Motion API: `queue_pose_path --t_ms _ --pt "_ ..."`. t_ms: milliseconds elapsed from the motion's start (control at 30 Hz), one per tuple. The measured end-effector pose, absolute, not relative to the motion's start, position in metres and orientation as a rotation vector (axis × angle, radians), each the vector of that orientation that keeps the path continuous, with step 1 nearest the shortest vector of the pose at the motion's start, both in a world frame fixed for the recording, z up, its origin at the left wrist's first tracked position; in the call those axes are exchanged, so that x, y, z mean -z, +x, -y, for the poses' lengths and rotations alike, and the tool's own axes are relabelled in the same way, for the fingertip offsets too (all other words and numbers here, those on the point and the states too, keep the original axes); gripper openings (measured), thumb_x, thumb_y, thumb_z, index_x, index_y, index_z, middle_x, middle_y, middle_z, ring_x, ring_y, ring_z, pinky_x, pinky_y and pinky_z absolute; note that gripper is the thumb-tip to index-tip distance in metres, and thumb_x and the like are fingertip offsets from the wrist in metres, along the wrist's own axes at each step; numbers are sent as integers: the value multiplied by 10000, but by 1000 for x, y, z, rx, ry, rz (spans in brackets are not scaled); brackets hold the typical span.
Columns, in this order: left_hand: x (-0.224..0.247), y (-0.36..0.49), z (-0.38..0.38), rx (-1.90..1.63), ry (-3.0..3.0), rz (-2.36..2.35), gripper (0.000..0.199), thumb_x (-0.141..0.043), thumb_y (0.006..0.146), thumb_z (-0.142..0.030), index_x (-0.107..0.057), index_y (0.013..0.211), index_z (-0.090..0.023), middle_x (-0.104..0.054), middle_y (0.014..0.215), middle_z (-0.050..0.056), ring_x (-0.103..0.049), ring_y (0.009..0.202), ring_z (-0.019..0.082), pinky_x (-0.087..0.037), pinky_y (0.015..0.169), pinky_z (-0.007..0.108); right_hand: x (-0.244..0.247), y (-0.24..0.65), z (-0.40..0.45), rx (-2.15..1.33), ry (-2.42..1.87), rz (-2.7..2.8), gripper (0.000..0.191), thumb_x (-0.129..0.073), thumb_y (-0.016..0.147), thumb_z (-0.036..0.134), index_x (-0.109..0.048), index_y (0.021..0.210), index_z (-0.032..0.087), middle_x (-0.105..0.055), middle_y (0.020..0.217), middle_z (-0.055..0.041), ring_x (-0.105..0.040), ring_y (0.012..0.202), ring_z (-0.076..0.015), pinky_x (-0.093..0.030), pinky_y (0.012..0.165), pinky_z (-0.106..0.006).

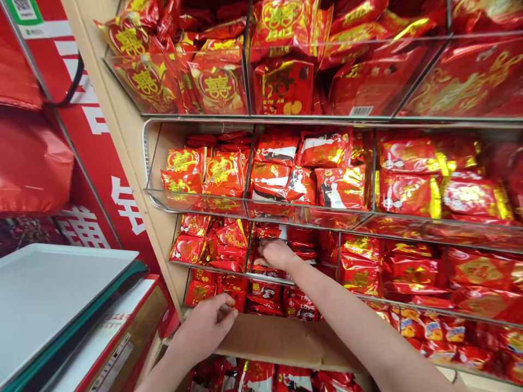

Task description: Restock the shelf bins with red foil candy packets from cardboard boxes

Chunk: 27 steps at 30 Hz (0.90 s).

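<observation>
My right hand (276, 253) reaches into a compartment of the third visible shelf, among red candy packets (302, 245). Its fingers bend inward against the packets, and what they hold, if anything, is hidden. Lower and to the left, my left hand (212, 322) hovers by the brown flap of a cardboard box (278, 340). The fingers are loosely curled with a gap to the thumb, and nothing shows in them. Inside the box, below the flap, lie more red packets (255, 375). Red packets with black-and-white prints (265, 291) fill the lower shelf behind the flap.
Clear plastic fronts (302, 213) and dividers edge the shelves, which hold several rows of red and gold packets (223, 170). A wooden side panel (122, 136) stands at left. A white tray (61, 305) lies on a box (122, 348) at lower left.
</observation>
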<state>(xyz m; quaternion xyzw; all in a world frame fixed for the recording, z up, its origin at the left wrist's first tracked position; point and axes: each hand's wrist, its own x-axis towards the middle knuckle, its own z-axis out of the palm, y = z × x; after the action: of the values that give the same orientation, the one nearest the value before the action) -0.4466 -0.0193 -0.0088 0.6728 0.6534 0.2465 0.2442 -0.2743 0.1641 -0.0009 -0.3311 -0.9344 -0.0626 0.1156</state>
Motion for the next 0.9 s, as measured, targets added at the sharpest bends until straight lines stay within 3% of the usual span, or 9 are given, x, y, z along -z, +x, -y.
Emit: queue_pose_path --t_ms 100,267,500,600,767,900 --pt "8 -447 20 -670 1842 -1790 142 -439 806 -328 -549 813 -238 -653 706 -28 -604 669 142 -410 626 243 0 -275 -163 187 -974 2805 473 -500 770 573 -657 881 141 -624 923 -162 -597 806 -269 -429 657 -323" --pt "8 -446 20 -659 1834 -1801 146 -446 798 -337 -550 812 -235 -653 712 -24 -605 670 144 -410 627 244 -1 -268 -163 116 -938 2888 505 -512 717 639 -669 855 180 -625 960 -127 -577 891 -264 -426 698 -299" --pt "8 -445 21 -662 1833 -1813 155 -445 800 -341 -553 806 -231 -649 708 -23 -600 665 142 -413 629 242 2 -268 -162 -69 -1063 2861 495 -578 670 609 -657 894 175 -675 798 -103 -622 729 -239 -430 614 -279" --pt "8 -445 21 -658 1833 -1814 158 -443 799 -341 -556 806 -230 -656 715 -20 -608 675 144 -413 627 241 3 -267 -163 -160 -1073 2816 506 -623 648 563 -636 994 194 -682 886 -97 -627 801 -248 -441 657 -281" --pt "8 -445 21 -658 1841 -1820 161 -434 798 -338 -555 790 -232 -638 680 -26 -597 645 143 -405 603 238 6 -266 -168 -314 -1067 2699 685 -680 586 547 -556 1164 200 -663 1005 -98 -615 896 -263 -456 714 -297" --pt "9 -445 21 -651 1844 -1816 157 -435 798 -335 -552 788 -231 -635 681 -28 -592 642 139 -404 604 231 5 -265 -172 -396 -1096 2537 508 -685 621 493 -623 1047 224 -680 952 -50 -626 858 -217 -457 714 -267"
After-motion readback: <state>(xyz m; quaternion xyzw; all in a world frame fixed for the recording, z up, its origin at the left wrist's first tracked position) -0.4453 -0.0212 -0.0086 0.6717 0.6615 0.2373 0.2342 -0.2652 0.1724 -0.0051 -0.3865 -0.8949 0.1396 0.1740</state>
